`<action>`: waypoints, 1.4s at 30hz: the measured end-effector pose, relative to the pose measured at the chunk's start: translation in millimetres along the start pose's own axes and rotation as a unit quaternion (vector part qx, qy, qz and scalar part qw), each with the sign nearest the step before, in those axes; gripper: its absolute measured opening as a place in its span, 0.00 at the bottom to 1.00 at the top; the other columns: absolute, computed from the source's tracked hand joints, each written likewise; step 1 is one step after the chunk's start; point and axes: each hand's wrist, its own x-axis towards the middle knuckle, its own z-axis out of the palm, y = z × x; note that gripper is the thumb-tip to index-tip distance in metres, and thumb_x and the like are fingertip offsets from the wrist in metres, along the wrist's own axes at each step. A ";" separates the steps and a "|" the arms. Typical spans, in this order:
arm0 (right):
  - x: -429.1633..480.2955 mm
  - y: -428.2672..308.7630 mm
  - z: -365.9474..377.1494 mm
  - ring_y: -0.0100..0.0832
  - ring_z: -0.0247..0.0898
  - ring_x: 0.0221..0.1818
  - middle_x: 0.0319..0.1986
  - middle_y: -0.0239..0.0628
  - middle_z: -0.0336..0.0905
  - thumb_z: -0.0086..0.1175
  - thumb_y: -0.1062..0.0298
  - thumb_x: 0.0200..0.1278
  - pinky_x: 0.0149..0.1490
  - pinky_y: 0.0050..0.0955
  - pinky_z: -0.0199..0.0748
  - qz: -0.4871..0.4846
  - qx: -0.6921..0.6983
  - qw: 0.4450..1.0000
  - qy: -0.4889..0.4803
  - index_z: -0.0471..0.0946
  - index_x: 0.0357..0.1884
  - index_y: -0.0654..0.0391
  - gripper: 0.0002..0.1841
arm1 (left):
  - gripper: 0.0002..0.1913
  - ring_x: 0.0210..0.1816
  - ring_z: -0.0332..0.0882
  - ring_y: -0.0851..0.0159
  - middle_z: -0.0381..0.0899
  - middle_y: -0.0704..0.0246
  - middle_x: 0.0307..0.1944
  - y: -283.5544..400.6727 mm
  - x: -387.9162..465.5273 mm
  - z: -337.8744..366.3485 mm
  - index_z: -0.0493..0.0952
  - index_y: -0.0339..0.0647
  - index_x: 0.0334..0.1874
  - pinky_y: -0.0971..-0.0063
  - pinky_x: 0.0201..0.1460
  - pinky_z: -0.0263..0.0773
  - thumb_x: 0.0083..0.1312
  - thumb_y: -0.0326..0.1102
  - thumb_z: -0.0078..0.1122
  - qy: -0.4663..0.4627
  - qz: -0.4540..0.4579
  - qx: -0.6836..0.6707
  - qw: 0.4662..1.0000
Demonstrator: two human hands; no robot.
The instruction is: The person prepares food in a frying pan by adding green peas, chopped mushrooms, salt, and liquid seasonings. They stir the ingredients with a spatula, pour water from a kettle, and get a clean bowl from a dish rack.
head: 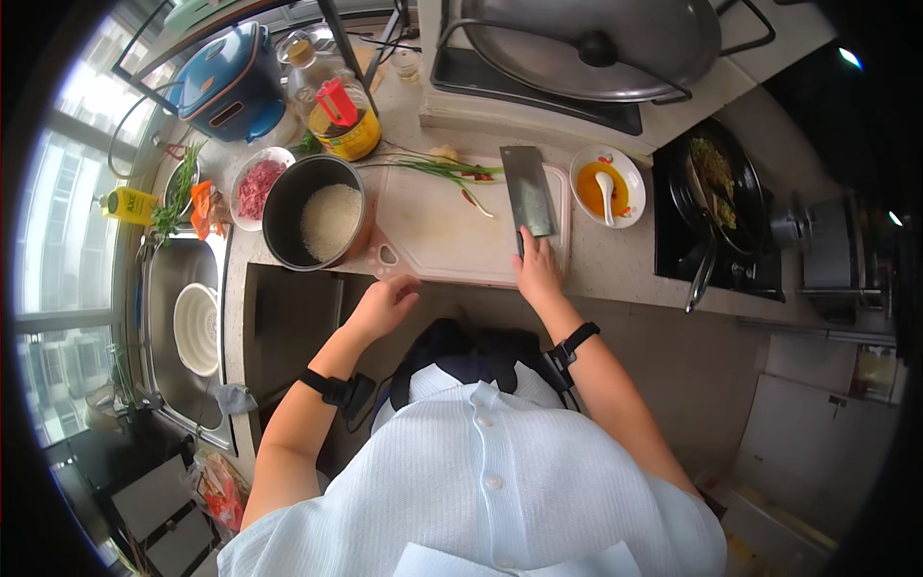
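My right hand (539, 268) is on the black handle of a cleaver (530, 189), its fingers around the grip. The wide blade lies flat on the right part of a pinkish cutting board (440, 231), pointing away from me. Left of the blade, green onions (440, 167) and small red chillies (467, 196) lie along the board's far side, with a pale piece of ginger or garlic (443, 153) behind them. My left hand (383, 306) hovers at the board's near left corner, fingers loosely bent, with nothing visible in it. An inner pot of rice (328, 220) stands beside that corner.
Right of the board is a bowl of beaten egg (604, 186) with a spoon; beyond it, a frying pan (714, 191) sits on the stove, handle jutting forward. Minced meat (259, 189), an oil bottle (346, 122) and a sink (162, 288) are leftward. A large lidded wok (591, 47) stands behind.
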 end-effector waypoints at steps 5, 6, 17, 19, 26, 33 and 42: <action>-17.7 14.8 -41.4 0.45 0.66 0.51 0.46 0.44 0.68 0.55 0.62 0.56 0.50 0.39 0.70 -0.061 0.087 0.993 -0.059 0.68 0.55 0.53 0.23 | 0.11 0.35 0.79 0.60 0.80 0.58 0.34 4.0 15.2 12.7 0.75 0.36 0.44 0.71 0.40 0.73 0.59 0.31 0.57 -0.019 0.021 0.003 1.000; -24.9 18.5 -62.4 0.44 0.68 0.48 0.45 0.44 0.70 0.55 0.64 0.56 0.50 0.36 0.70 -0.094 0.177 0.976 -0.087 0.72 0.49 0.55 0.17 | 0.11 0.34 0.79 0.60 0.80 0.58 0.33 4.8 20.2 19.3 0.75 0.36 0.44 0.71 0.40 0.73 0.59 0.31 0.57 -0.022 0.025 -0.007 0.999; -80.4 309.5 -355.9 0.42 0.67 0.51 0.48 0.43 0.71 0.58 0.68 0.51 0.53 0.37 0.67 0.095 -0.210 0.942 0.245 0.73 0.50 0.57 0.21 | 0.10 0.33 0.75 0.71 0.77 0.66 0.32 124.6 74.5 94.5 0.76 0.34 0.45 0.79 0.38 0.71 0.61 0.25 0.52 -0.075 0.095 -0.095 0.988; -67.4 342.3 -357.8 0.45 0.60 0.59 0.55 0.42 0.64 0.61 0.66 0.48 0.58 0.41 0.62 0.157 -0.268 0.931 0.192 0.64 0.59 0.53 0.32 | 0.09 0.32 0.74 0.72 0.76 0.67 0.33 159.8 78.1 114.2 0.77 0.34 0.43 0.79 0.38 0.71 0.62 0.25 0.52 -0.099 0.112 -0.086 0.985; -34.2 397.1 -371.1 0.47 0.73 0.41 0.39 0.42 0.74 0.53 0.66 0.57 0.44 0.43 0.71 0.028 -0.212 0.977 0.023 0.65 0.55 0.44 0.22 | 0.22 0.30 0.76 0.69 0.73 0.63 0.38 267.2 120.6 227.5 0.63 0.34 0.60 0.77 0.33 0.74 0.67 0.37 0.52 -0.137 0.079 -0.268 0.950; -47.3 343.1 -543.3 0.45 0.75 0.42 0.40 0.45 0.78 0.55 0.70 0.53 0.46 0.34 0.72 -0.064 -0.203 0.972 -0.104 0.77 0.46 0.56 0.15 | 0.26 0.12 0.61 0.76 0.67 0.68 0.29 324.1 131.5 279.0 0.54 0.42 0.66 0.84 0.11 0.58 0.68 0.35 0.49 -0.181 -0.048 -0.358 0.915; -9.9 357.9 -436.5 0.47 0.75 0.36 0.34 0.45 0.77 0.48 0.68 0.58 0.41 0.40 0.74 -0.135 -0.227 0.959 -0.100 0.74 0.54 0.44 0.20 | 0.26 0.10 0.55 0.80 0.64 0.72 0.25 336.0 132.5 281.4 0.57 0.44 0.67 0.87 0.09 0.52 0.66 0.31 0.50 -0.164 -0.063 -0.403 0.898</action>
